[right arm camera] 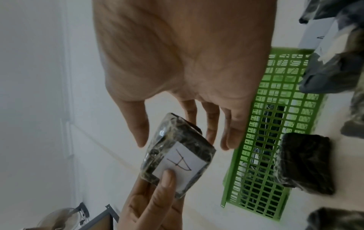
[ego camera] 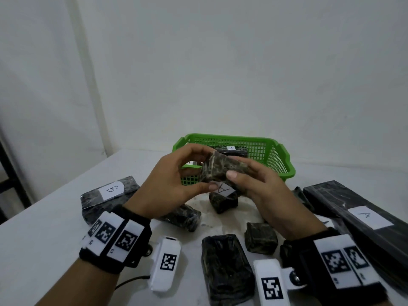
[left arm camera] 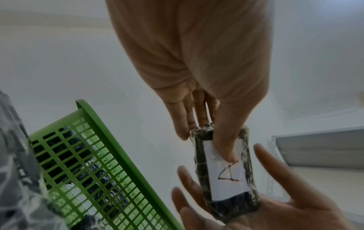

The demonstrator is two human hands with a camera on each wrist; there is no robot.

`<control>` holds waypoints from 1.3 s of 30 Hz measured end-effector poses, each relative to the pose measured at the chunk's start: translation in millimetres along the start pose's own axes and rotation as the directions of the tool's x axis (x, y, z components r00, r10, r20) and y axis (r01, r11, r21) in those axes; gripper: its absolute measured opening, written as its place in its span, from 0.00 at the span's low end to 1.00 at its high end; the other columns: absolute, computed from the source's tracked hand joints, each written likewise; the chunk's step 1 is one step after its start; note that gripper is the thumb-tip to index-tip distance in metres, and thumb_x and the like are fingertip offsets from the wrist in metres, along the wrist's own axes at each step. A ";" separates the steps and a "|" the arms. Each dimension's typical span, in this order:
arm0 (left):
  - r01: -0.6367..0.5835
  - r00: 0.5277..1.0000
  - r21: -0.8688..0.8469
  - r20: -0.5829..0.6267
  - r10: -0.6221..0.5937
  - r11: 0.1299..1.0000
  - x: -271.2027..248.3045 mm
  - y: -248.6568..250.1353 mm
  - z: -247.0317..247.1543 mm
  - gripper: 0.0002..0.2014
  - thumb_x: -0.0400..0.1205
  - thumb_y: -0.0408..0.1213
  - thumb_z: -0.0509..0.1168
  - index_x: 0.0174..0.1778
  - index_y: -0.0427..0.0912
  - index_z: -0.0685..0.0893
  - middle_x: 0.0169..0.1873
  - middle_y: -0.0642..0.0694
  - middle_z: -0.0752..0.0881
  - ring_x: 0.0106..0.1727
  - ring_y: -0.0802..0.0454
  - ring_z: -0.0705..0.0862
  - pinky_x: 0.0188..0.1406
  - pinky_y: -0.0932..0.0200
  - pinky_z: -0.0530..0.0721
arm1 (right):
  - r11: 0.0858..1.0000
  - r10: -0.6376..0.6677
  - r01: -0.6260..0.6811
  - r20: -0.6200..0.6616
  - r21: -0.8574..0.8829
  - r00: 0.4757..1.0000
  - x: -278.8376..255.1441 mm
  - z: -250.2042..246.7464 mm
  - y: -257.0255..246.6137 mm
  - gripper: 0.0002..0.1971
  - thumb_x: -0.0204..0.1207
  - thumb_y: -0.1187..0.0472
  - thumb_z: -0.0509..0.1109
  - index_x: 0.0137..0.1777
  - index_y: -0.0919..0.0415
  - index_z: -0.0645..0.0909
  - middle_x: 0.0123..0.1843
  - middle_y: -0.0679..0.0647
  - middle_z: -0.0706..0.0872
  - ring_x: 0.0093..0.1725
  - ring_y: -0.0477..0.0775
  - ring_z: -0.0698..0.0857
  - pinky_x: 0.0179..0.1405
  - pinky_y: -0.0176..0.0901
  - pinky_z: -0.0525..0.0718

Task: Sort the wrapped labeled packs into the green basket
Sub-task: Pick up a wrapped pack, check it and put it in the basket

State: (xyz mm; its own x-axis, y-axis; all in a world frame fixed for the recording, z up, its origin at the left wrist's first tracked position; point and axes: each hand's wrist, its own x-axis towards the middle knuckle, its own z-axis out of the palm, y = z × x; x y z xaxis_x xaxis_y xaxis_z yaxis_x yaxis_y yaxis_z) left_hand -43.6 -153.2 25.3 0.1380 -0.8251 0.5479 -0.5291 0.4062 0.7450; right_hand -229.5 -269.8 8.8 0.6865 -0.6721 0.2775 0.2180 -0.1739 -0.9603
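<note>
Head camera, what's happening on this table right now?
A person holds a small wrapped pack labeled A in both hands, left hand and right hand, just in front of the green basket. One pack already lies in the basket. Several more, including one labeled B, wait on the table.

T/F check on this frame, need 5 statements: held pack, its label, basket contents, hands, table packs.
1. Both hands hold one pack. True: the left hand and right hand both grip it.
2. The held pack's label reads B. False: it reads A.
3. The basket holds no packs. False: a labeled pack already lies inside.
4. The held pack is raised in front of the basket, not in it. True.
5. The B pack on the table lies right of the basket. False: it lies left of it, near the left wrist.
</note>
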 end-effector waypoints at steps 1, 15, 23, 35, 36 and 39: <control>0.000 1.000 -0.034 0.008 0.000 0.999 0.3 1.1 1.0 0.28 0.71 0.34 0.83 0.66 0.45 0.82 0.62 0.49 0.88 0.68 0.47 0.86 0.66 0.49 0.88 | 0.998 0.033 -0.034 0.012 0.050 0.999 -0.3 1.5 -0.7 0.27 0.68 0.51 0.86 0.67 0.56 0.88 0.63 0.57 0.94 0.64 0.57 0.92 0.66 0.54 0.90; -0.032 0.999 0.002 0.036 0.031 1.000 -1.5 3.0 -0.9 0.26 0.72 0.27 0.83 0.64 0.46 0.84 0.61 0.52 0.89 0.67 0.52 0.87 0.69 0.54 0.86 | 0.966 0.117 -0.118 0.017 0.231 0.993 -1.6 -2.6 -3.7 0.25 0.68 0.63 0.77 0.64 0.74 0.86 0.59 0.70 0.93 0.58 0.64 0.94 0.55 0.49 0.94; -0.068 0.991 0.022 0.114 0.065 0.997 -1.6 2.1 4.4 0.24 0.73 0.30 0.82 0.63 0.45 0.83 0.61 0.49 0.88 0.69 0.46 0.86 0.71 0.46 0.85 | 0.987 0.086 -0.084 -0.012 0.137 0.996 -1.8 -1.3 -1.1 0.26 0.66 0.63 0.81 0.65 0.71 0.87 0.58 0.66 0.94 0.61 0.66 0.93 0.66 0.66 0.89; -0.024 0.999 0.153 0.039 0.018 0.988 -1.3 -1.1 1.8 0.25 0.73 0.33 0.83 0.66 0.48 0.86 0.60 0.56 0.90 0.63 0.56 0.89 0.66 0.51 0.88 | 0.999 -0.037 0.038 0.043 -0.037 0.998 -1.2 -1.3 2.5 0.35 0.60 0.60 0.90 0.69 0.45 0.85 0.68 0.51 0.89 0.66 0.52 0.91 0.67 0.51 0.89; -0.046 0.998 0.154 0.038 0.041 0.987 -0.9 -0.9 2.5 0.25 0.73 0.31 0.83 0.65 0.48 0.86 0.59 0.55 0.89 0.64 0.54 0.88 0.66 0.51 0.88 | 1.000 -0.009 0.009 0.022 -0.007 1.000 -1.1 0.3 1.7 0.36 0.59 0.54 0.91 0.69 0.46 0.85 0.69 0.53 0.88 0.64 0.53 0.92 0.67 0.54 0.89; -0.105 0.994 0.132 0.055 0.099 0.986 -0.6 0.4 3.6 0.24 0.74 0.29 0.82 0.64 0.46 0.86 0.61 0.52 0.87 0.69 0.49 0.85 0.66 0.51 0.87 | 0.995 0.067 -0.063 -0.042 0.081 0.997 -1.3 1.8 0.5 0.31 0.62 0.52 0.85 0.67 0.54 0.85 0.66 0.62 0.90 0.58 0.58 0.94 0.59 0.59 0.93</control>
State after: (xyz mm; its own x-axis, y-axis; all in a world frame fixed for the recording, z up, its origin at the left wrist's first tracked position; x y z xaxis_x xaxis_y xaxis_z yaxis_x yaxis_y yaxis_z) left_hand -46.9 -153.9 23.9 0.0391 -0.8010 0.5974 -0.6468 0.4354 0.6262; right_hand -229.0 -267.7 8.0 0.6699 -0.7117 0.2114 0.2293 -0.0725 -0.9707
